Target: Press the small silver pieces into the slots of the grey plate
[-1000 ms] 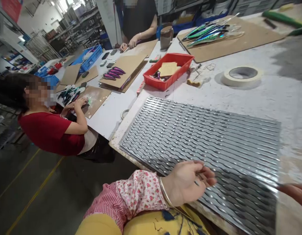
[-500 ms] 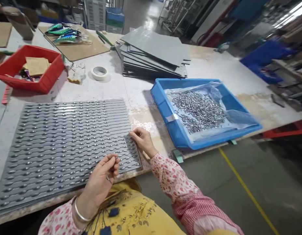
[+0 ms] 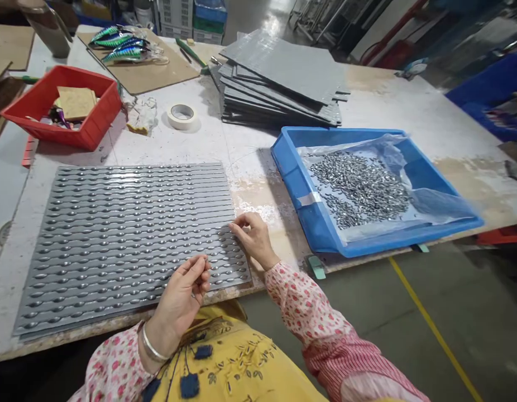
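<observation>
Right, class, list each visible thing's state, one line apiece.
Grey grooved rectangular board: partly filled, upper-right grooves bare
Blue rectangular plastic tray: open, holding small silvery pieces
Red plastic bin: open, holding a yellowish block
Flat grey sheets: unevenly stacked
Round cream tape roll: lying flat
Left hand: curled and pinched
Right hand: pinched, at the board's right edge

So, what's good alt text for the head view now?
A person's right hand is at the right edge of a grey board bearing rows of shiny pieces, the left hand curled nearby. Rightward, a blue tray holds loose shiny pieces.
</observation>
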Tool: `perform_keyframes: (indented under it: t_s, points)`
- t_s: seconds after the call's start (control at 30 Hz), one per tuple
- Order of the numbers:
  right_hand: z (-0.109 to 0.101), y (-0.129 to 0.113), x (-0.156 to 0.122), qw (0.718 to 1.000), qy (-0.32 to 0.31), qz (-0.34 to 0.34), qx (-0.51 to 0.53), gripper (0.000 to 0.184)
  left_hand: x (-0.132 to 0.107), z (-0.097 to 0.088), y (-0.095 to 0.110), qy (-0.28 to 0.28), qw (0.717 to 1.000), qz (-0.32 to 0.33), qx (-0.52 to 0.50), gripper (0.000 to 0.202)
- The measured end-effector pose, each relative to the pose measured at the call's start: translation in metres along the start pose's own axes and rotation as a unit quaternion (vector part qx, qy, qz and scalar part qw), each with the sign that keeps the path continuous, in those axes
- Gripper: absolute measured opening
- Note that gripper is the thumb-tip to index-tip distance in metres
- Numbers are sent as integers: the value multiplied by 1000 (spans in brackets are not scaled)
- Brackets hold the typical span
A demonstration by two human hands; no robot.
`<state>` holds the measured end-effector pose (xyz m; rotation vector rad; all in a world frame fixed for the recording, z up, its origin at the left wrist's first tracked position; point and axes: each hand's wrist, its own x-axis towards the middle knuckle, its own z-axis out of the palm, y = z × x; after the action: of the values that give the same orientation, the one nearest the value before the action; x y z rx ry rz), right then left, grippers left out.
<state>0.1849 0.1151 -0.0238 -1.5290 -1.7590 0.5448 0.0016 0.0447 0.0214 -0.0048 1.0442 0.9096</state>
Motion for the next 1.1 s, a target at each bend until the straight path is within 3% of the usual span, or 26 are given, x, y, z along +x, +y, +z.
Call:
perform_keyframes:
  t_s: [0.07, 0.13, 0.2, 0.3, 0.4, 0.53, 0.63, 0.83, 1.0, 1.1]
  points:
    - [-7, -20, -3, 991, -80, -62, 86, 12, 0, 1, -1, -6, 1000, 1, -2, 17]
    - [-12, -40, -6, 965, -175, -122, 149, 10, 1, 0, -2, -10, 1000, 0, -10, 18]
    - [-11, -53, -9, 949, -216, -156, 166, 10, 1, -1, -3, -13, 1000, 2, -24, 19]
    - [-5, -58, -11, 954, -204, -137, 174, 13, 1, -2, -3, -20, 999, 5, -39, 15]
    - [5, -50, -4, 957, -190, -62, 212, 15, 0, -1, 1, -15, 999, 17, -37, 10]
    - [21, -31, 16, 979, -105, 20, 172, 17, -4, 2, 6, -21, 999, 23, -36, 20]
    - [33, -22, 27, 995, -87, -6, 56, 15, -6, 2, 7, -20, 1000, -1, -19, 23]
    - [43, -20, 26, 989, -84, -53, -111, 13, -5, -1, 7, -11, 999, -6, -38, 14]
    - [41, -22, 24, 989, -76, -56, -116, 15, -4, 0, 8, -37, 997, 5, -61, 19]
    - [32, -26, 21, 995, -78, -60, -31, 14, -4, -1, 7, -28, 999, 9, -46, 10]
